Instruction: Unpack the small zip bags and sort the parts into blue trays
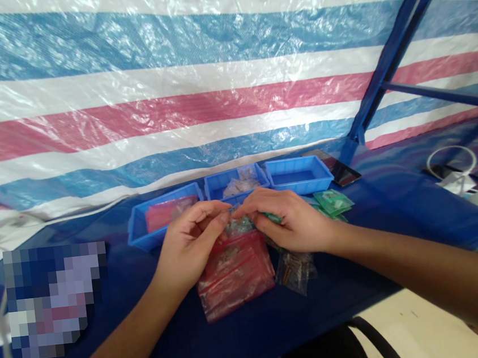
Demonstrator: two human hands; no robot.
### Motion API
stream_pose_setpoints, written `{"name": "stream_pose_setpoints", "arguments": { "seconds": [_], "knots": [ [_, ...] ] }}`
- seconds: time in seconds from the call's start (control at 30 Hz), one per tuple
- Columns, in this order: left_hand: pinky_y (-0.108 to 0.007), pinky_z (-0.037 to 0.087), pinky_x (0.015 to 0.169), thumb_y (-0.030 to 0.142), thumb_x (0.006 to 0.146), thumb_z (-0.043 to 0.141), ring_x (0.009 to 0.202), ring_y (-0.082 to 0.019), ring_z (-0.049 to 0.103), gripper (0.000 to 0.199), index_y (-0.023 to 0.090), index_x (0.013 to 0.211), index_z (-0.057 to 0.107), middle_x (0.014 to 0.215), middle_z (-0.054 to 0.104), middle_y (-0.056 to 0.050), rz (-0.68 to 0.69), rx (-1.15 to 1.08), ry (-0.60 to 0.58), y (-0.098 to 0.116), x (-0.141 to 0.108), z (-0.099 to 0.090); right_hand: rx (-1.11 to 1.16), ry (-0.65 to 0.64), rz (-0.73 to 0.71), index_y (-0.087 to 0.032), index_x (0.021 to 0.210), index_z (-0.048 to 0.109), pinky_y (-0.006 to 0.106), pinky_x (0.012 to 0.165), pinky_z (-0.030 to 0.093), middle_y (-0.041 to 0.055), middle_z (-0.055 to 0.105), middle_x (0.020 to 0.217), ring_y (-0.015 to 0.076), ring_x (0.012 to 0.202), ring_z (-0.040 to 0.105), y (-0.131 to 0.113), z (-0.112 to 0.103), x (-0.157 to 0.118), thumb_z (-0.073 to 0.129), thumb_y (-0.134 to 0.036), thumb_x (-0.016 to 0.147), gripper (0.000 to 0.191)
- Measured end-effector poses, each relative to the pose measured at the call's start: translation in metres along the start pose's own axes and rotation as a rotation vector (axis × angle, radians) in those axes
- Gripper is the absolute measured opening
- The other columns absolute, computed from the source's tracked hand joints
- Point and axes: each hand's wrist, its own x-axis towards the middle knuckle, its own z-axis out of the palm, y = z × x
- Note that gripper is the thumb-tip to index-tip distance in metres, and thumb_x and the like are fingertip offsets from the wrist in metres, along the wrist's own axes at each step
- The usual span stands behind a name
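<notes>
My left hand (192, 243) and my right hand (288, 216) meet over the middle of the blue table, fingertips close together. Both pinch a small clear plastic bag (240, 224) between them; its contents are too small to make out. Just below lie red plastic bags (236, 273), stacked flat. A clear bag of brownish metal pieces (295, 270) rests under my right wrist. Green bags (333, 202) lie beyond my right hand.
Behind the hands stand a blue bin with red bags (165, 209), a blue bin with clear bags (218, 188) and another blue bin (298, 175). A dark phone (345, 173), cables and a blue metal frame (395, 43) are at the right. A blurred patch covers something at the left.
</notes>
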Motion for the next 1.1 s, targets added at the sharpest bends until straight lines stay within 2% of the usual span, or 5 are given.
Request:
{"name": "stream_pose_setpoints", "arguments": {
  "seconds": [0.33,0.53,0.77,0.93,1.1],
  "knots": [
    [-0.025,0.041,0.052,0.055,0.101,0.07,0.055,-0.014,0.056,0.038,0.02,0.112,0.082,0.073,0.072,-0.002,-0.095,0.072,-0.059,-0.006,0.001,-0.004,0.023,0.056,0.009,-0.024,0.119,0.081,0.037,0.094,0.058,0.0076,0.078,0.108,0.0216,0.102,0.073,0.005,0.0,0.001,0.069,-0.02,0.105,0.02],
    [-0.025,0.042,0.054,0.056,0.103,0.066,0.057,-0.014,0.055,0.039,0.02,0.109,0.079,0.081,0.074,-0.004,-0.034,0.088,0.027,-0.006,0.004,-0.006,0.1,0.26,0.265,-0.021,0.11,0.081,0.031,0.076,0.056,0.0064,0.079,0.103,0.0189,0.088,0.072,0.019,-0.007,0.008,0.073,-0.031,0.102,0.015],
    [-0.031,0.056,0.078,0.051,0.106,0.062,0.084,-0.022,0.074,0.033,0.023,0.106,0.081,0.095,0.082,-0.005,0.136,0.44,-0.048,-0.006,0.0,-0.006,0.271,0.361,0.515,-0.018,0.125,0.07,0.031,0.066,0.055,0.0048,0.081,0.092,0.0174,0.07,0.071,0.047,-0.012,0.019,0.077,-0.046,0.096,0.041],
    [-0.036,0.058,0.096,0.04,0.107,0.061,0.102,-0.026,0.076,0.026,0.025,0.11,0.082,0.112,0.082,-0.008,0.309,0.585,-0.177,-0.006,0.001,-0.005,0.089,0.352,0.408,-0.019,0.126,0.069,0.03,0.066,0.054,0.0025,0.075,0.089,0.0176,0.073,0.07,0.037,-0.02,0.013,0.072,-0.046,0.101,0.036],
    [-0.04,0.055,0.111,0.038,0.109,0.06,0.121,-0.027,0.073,0.029,0.026,0.118,0.084,0.13,0.08,-0.009,0.355,0.605,-0.26,-0.011,0.002,-0.007,-0.257,0.031,0.142,-0.021,0.099,0.076,0.033,0.075,0.053,0.0046,0.074,0.085,0.0201,0.078,0.068,0.019,-0.027,0.004,0.062,-0.036,0.109,0.023]
  ]
}}
